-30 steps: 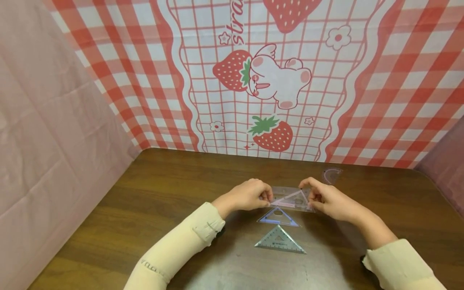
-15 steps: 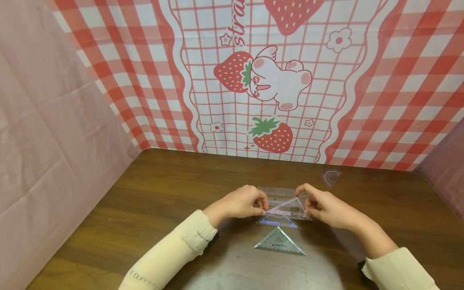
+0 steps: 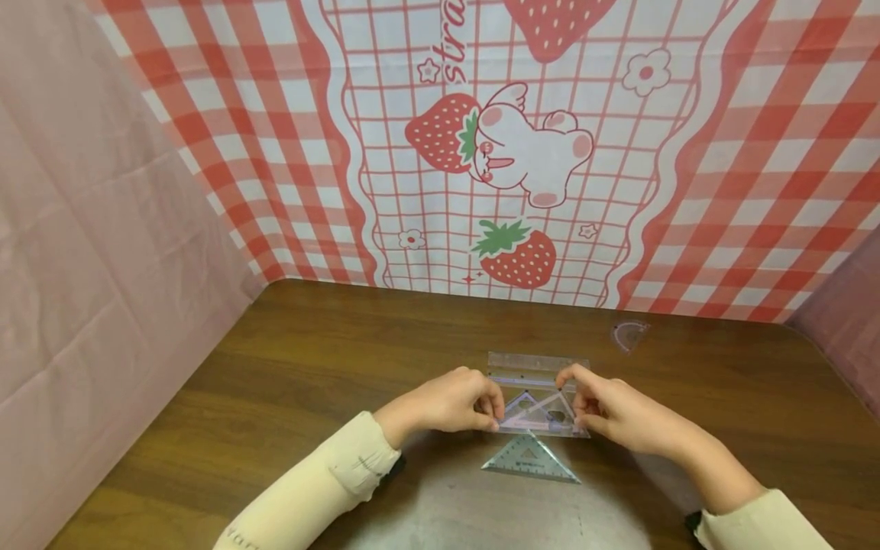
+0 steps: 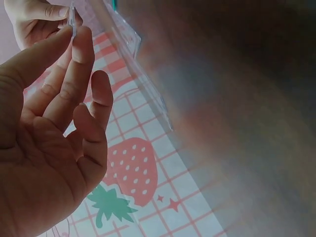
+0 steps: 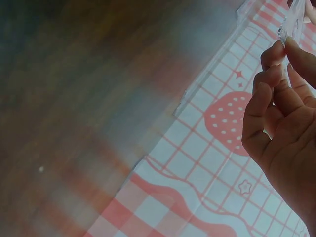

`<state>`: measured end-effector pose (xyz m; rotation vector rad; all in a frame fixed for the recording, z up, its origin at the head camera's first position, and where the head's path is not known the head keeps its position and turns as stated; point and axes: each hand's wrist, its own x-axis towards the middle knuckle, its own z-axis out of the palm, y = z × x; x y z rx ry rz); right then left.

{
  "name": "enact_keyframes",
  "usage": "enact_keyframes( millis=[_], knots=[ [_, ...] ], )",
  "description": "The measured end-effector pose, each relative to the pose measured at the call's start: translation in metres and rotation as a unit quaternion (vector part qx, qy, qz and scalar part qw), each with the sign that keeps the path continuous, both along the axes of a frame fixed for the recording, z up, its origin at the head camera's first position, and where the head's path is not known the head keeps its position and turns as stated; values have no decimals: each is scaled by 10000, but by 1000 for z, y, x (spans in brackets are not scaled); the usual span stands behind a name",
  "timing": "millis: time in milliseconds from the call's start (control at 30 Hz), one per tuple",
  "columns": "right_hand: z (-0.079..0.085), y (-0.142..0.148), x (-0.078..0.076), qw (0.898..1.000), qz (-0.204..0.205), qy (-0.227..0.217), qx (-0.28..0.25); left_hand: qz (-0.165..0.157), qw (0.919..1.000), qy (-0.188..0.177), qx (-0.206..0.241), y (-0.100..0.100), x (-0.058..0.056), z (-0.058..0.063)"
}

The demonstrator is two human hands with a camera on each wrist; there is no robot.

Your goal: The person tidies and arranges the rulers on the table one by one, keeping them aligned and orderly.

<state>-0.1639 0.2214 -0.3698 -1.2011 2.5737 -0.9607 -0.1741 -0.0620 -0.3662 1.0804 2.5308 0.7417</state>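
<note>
Both hands hold a clear, purple-tinted set square (image 3: 550, 405) between them, raised off the table. My left hand (image 3: 457, 401) pinches its left corner between thumb and forefinger; the left wrist view shows the set square (image 4: 72, 22) edge-on there. At the opposite end, my right hand (image 3: 612, 405) grips the right side with thumb and forefinger, as the right wrist view of the set square (image 5: 292, 24) confirms. Behind and partly overlapped by it in the head view lies a blue-edged set square (image 3: 524, 397). A silvery-green set square (image 3: 529, 460) lies nearer on the table.
A clear ruler (image 3: 536, 361) lies flat just beyond the hands. Farther back on the right is a clear purplish protractor (image 3: 629, 334). The brown wooden table (image 3: 330, 344) ends at a strawberry-print cloth (image 3: 440, 221) at the back.
Both hands have drawn the held set square toward the near side. It now overlaps the blue-edged set square, and more of the ruler shows. The silvery-green set square and protractor stay put.
</note>
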Motion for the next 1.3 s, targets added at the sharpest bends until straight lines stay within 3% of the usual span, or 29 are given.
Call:
enact_keyframes(
  millis=[600, 833, 1033, 1300],
  knots=[
    [-6, -6, 23, 9983, 535, -194, -132, -311, 9963, -802, 93, -7, 25, -7],
    [-7, -7, 30, 9957, 737, -564, -56, -579, 9942, -905, -1, -6, 31, -8],
    [-10, -7, 37, 9944, 849, -623, -28, -817, 9899, -1161, -16, -5, 37, -9],
    [-11, -10, 43, 9933, 964, -645, -8, -906, 9848, -1480, -63, -3, 42, -10]
  ],
)
